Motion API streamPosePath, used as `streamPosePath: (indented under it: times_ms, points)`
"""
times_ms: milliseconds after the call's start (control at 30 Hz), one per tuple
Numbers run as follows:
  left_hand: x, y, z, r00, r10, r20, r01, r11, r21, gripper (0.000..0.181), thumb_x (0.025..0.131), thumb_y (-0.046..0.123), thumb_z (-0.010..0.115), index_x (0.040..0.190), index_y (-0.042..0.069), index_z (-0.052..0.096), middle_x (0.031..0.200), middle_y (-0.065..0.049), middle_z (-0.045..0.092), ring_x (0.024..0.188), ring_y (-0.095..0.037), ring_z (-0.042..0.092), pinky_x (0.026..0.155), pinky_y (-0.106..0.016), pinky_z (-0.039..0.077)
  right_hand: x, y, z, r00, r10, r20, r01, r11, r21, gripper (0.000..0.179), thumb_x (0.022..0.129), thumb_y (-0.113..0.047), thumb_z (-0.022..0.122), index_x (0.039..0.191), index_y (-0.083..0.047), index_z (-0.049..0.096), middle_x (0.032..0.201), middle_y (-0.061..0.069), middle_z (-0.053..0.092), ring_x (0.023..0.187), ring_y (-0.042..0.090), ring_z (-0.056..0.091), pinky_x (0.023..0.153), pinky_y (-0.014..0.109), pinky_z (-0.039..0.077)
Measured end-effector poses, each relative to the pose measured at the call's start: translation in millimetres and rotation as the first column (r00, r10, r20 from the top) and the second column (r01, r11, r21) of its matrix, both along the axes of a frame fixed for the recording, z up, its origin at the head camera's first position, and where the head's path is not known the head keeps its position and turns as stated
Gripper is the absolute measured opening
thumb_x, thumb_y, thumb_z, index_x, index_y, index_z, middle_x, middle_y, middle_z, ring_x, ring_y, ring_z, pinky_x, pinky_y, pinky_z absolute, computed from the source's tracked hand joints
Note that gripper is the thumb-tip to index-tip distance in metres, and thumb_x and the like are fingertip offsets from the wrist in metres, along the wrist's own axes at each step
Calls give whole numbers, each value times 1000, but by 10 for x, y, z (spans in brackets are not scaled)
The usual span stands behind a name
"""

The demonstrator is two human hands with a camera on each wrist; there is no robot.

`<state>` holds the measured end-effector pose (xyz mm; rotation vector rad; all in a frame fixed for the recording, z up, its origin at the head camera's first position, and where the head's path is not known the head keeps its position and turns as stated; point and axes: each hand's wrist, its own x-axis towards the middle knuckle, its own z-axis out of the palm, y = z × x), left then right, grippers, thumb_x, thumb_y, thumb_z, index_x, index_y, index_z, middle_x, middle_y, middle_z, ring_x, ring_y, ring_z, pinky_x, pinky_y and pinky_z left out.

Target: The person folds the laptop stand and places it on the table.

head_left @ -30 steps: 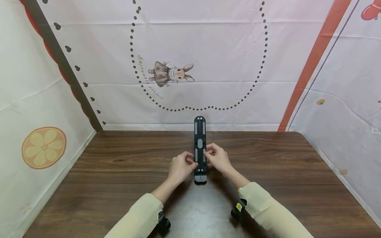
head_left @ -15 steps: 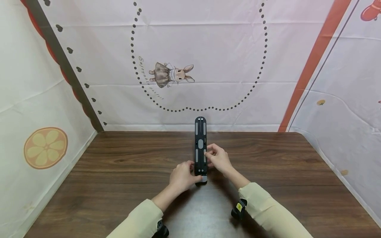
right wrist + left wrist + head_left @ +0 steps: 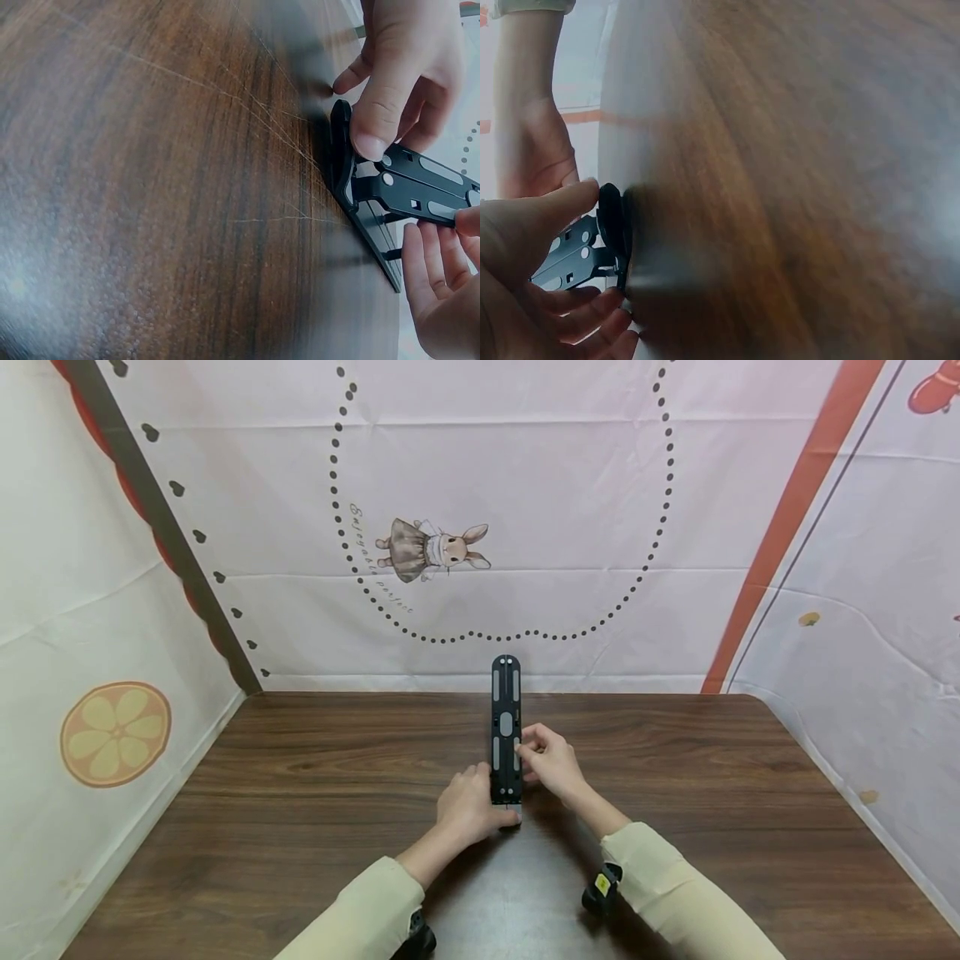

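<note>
A black folding laptop stand [image 3: 506, 693] with grey pads stands on the table, its arms folded into a narrow bar pointing away from me. In the right wrist view its upper bar [image 3: 411, 177] slopes up from a thin base [image 3: 384, 262] lying along the tabletop. My left hand [image 3: 465, 806] grips the near end, thumb [image 3: 373, 135] across the front lip and fingers down the left side. My right hand [image 3: 553, 764] pinches the right edge about midway, thumb on top and fingers below. The left hand partly hides the near lip.
The dark wooden table [image 3: 315, 760] extends to both sides. A white printed cloth [image 3: 577, 510] hangs behind it and along both sides, close to the stand's far end. Each wrist carries a small black camera [image 3: 600, 889].
My left hand has slid towards me along the stand, its thumb moving from the bar's left edge onto the near lip. The right hand keeps its place at the right edge.
</note>
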<state>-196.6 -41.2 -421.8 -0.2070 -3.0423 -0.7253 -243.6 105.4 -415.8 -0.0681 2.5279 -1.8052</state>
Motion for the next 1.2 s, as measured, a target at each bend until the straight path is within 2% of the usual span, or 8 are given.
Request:
streamPosePath:
  times_ms: [467,700,933,1200]
  points:
    - [-12,54,-25,1000,-4,13,5,999,-43,86,54,55,82,113,3,48,87,-6,52,76,-21,49,61,-35,43,1,-10,-11,1000,-8,8,8,1000,2,17,89,-10,59,106,-9,60,85,12,61,71,19,61,61,36,55]
    - [-10,23,-62,1000,-11,-10,11,1000,8,79,55,48,84,110,3,49,86,-5,52,75,-19,50,61,-33,43,10,-10,-14,1000,-2,-3,2,1000,-7,15,88,-10,60,103,-9,60,84,14,61,70,18,62,61,38,55]
    - [-17,-55,-47,1000,-28,-8,28,997,68,77,56,40,85,114,3,50,89,-5,56,77,-18,54,62,-33,45,13,-26,-3,1000,0,-16,0,999,-36,17,87,-9,61,103,-5,59,84,17,61,70,23,65,60,41,55]
    - [-6,-138,-33,1000,-24,20,21,990,140,76,57,30,87,117,4,47,98,-7,60,81,-21,58,65,-36,46,16,-62,1,1000,4,11,-3,999,-49,14,87,-10,61,100,-7,57,80,9,61,70,21,66,61,41,55]
